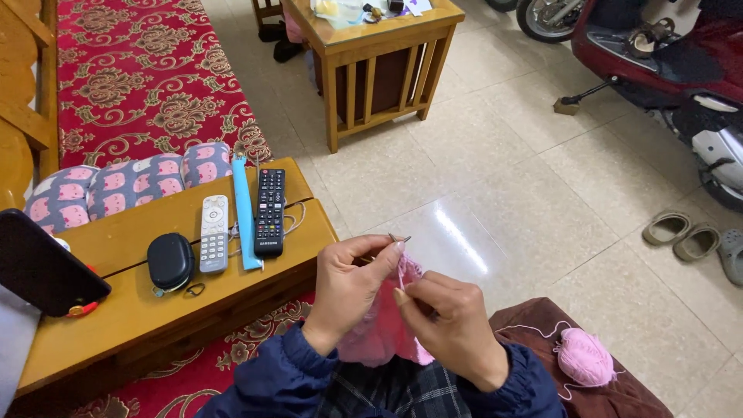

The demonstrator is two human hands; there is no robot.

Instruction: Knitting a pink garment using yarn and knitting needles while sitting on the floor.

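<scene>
Glossy tiled floor lies beyond my knees while my left hand (352, 282) and right hand (449, 325), both pinched shut on thin metal needles (400, 239), work a stitch in soft pink knitted fabric (383, 329); looping yarn seemingly follows.

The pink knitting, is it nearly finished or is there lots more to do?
A patch of pink knitting already hangs below the needles. The left hand and right hand hold it, mid-row. A full-looking pink yarn ball remains beside the lap, so probably plenty is left.
</scene>
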